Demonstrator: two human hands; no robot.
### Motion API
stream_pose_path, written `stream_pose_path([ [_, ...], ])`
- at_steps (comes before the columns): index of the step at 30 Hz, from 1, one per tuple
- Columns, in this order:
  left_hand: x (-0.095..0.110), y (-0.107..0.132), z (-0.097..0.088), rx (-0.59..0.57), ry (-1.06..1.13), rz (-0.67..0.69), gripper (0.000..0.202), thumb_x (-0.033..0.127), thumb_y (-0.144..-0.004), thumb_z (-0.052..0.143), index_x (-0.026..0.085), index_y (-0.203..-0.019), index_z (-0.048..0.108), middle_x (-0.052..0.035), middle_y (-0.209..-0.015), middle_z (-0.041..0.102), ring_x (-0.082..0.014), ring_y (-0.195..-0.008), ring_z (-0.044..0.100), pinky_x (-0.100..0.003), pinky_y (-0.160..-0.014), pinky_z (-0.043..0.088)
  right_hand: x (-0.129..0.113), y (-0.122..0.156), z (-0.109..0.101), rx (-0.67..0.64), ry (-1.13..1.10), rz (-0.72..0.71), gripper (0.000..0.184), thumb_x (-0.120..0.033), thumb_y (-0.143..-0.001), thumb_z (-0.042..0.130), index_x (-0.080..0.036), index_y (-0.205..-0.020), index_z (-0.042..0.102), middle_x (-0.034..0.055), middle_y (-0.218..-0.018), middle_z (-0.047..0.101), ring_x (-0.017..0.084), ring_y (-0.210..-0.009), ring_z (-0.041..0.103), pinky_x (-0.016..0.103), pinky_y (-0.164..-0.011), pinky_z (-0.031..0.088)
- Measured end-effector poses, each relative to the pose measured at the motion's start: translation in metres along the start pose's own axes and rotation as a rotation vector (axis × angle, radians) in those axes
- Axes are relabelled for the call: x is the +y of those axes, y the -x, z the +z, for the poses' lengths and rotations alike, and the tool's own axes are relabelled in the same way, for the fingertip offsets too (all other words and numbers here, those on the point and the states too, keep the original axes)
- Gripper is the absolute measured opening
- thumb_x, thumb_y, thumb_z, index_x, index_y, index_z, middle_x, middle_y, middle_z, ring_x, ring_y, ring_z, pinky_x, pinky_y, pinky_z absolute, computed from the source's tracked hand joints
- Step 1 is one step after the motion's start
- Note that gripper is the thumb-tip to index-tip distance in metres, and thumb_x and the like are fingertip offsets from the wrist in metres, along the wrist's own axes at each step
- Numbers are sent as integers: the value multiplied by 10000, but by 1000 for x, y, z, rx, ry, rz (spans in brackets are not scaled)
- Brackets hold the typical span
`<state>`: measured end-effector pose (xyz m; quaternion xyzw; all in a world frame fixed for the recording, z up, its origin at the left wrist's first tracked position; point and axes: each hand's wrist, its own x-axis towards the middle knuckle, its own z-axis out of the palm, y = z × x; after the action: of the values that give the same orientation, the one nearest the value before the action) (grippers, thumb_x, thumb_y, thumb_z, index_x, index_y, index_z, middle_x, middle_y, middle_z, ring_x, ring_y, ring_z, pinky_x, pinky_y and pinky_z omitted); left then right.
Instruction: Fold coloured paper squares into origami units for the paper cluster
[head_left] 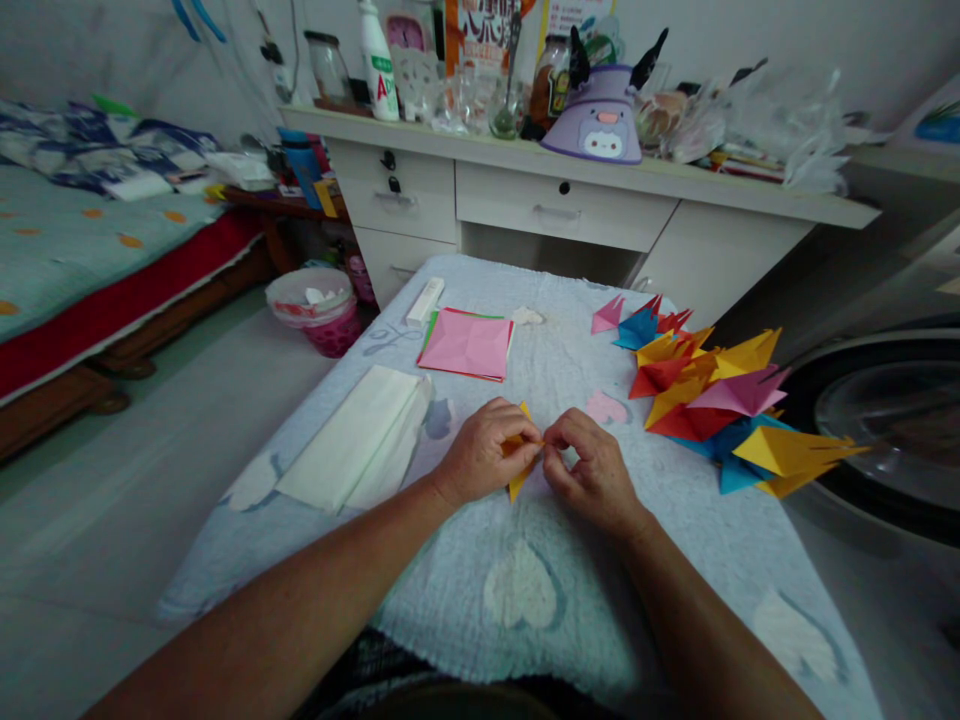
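Observation:
Both my hands meet at the middle of a small table covered by a pale blue towel (525,590). My left hand (480,452) and my right hand (592,468) pinch a folded piece of yellow-orange paper (519,480) between their fingertips; its points stick out above and below my left fingers. A stack of flat paper squares (466,343), pink on top, lies beyond my hands. To the right sits a pile of several folded paper shapes (712,400) in yellow, red, blue and pink.
A folded white cloth (360,440) lies at the table's left. A white stick-like object (425,300) rests at the far edge. A cluttered white desk (570,190) stands behind, a pink bin (319,310) on the floor, a bed (90,260) at left.

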<state>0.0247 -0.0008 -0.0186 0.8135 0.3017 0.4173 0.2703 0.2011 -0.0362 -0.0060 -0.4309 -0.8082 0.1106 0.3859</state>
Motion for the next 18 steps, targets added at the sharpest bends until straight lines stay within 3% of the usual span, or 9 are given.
stream_pose_path([
  [11, 2, 1, -3, -51, -13, 21, 106, 122, -819, 557, 183, -733, 574, -4, -733, 592, -167, -791, 502, -306, -766, 394, 0, -2, 0, -50, -77, 44, 116, -92, -812, 515, -203, -780, 529, 11, -733, 532, 156, -693, 519, 280, -639, 414],
  [18, -1, -1, -3, -17, 61, -91, 86, 190, -862, 525, 192, -786, 566, -5, -786, 594, -172, -840, 532, -309, -794, 402, 2, -2, -1, -77, -194, 153, 191, -115, -768, 546, -202, -934, 582, 24, -849, 569, 166, -771, 549, 291, -696, 457],
])
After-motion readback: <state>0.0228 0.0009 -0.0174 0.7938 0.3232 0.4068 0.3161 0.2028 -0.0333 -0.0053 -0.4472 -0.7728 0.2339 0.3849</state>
